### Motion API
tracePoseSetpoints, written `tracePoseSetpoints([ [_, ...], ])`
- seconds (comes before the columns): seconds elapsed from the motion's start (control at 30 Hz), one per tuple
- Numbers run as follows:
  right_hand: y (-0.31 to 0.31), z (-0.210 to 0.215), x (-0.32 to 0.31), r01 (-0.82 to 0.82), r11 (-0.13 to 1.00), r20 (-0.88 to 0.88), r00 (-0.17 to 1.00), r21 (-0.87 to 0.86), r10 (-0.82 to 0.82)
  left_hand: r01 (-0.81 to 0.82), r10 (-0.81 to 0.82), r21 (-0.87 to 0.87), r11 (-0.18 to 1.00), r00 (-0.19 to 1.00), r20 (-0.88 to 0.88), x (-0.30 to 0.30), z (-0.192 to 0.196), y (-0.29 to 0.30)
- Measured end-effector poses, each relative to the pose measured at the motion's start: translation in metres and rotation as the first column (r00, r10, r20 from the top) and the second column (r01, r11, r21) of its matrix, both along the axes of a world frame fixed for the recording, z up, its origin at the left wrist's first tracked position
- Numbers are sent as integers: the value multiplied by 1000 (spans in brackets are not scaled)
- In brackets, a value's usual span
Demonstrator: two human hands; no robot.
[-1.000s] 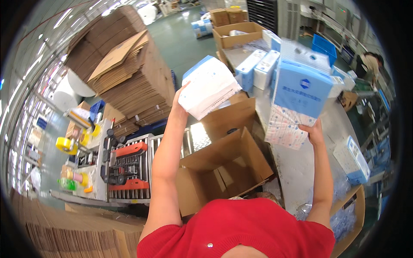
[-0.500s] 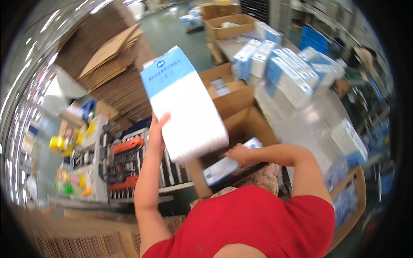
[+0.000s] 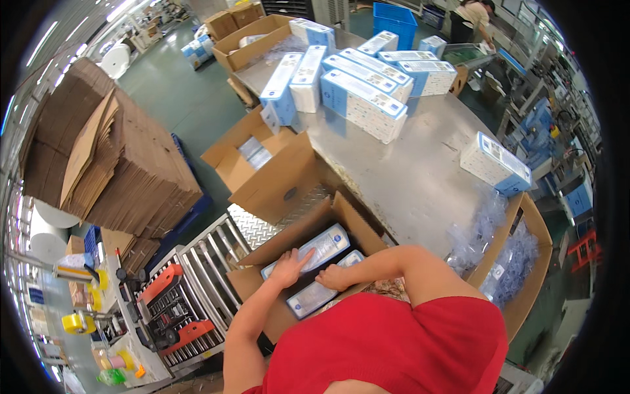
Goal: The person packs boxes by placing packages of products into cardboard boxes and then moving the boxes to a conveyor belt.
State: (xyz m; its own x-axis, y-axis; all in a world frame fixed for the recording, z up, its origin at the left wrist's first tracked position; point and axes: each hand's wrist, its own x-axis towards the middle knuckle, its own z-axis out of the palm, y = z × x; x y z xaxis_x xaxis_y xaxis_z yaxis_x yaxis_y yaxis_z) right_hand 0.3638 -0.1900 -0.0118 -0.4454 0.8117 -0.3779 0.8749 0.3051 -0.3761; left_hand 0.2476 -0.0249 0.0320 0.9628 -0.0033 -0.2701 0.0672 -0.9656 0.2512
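Note:
Two long blue-and-white boxes lie side by side inside an open cardboard carton (image 3: 359, 220) close in front of me. My left hand (image 3: 287, 269) grips the farther box (image 3: 330, 242), its thumb across the top face. On the nearer box (image 3: 307, 301) my right hand (image 3: 333, 277) is closed, fingers over its upper side. Both hands reach down within the carton's walls, and the undersides of the boxes are hidden.
A second open carton (image 3: 282, 187) stands just beyond. Right of it, a metal table (image 3: 420, 174) bears several similar boxes (image 3: 364, 105). A carton of clear plastic wrapping (image 3: 518, 262) is at the right. Stacked flat cardboard (image 3: 144, 177) and a roller conveyor (image 3: 207, 262) are left.
My left hand has brought its box down from a raised, tilted position into the carton, beside the other box. My right hand stays on the nearer box. The view has shifted.

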Motion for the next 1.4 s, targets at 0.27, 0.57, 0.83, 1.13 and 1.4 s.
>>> tracePoseSetpoints([
  [0.27,93,165,230,807,496,-183,567,322,-803,217,-321,-288,933,865,-386,58,-84,-35],
  [0.57,23,148,410,831,268,86,260,487,-962,-26,133,-528,849,977,164,284,164,56],
  [0.83,-144,183,368,853,444,238,387,273,-891,-493,443,-27,870,755,483,468,116,217],
  [1.13,-90,167,354,792,354,-13,415,497,-910,-644,601,87,760,748,280,518,102,199],
  [1.4,-62,163,347,806,347,-42,416,480,-908,-575,557,236,783,818,143,428,154,123],
])
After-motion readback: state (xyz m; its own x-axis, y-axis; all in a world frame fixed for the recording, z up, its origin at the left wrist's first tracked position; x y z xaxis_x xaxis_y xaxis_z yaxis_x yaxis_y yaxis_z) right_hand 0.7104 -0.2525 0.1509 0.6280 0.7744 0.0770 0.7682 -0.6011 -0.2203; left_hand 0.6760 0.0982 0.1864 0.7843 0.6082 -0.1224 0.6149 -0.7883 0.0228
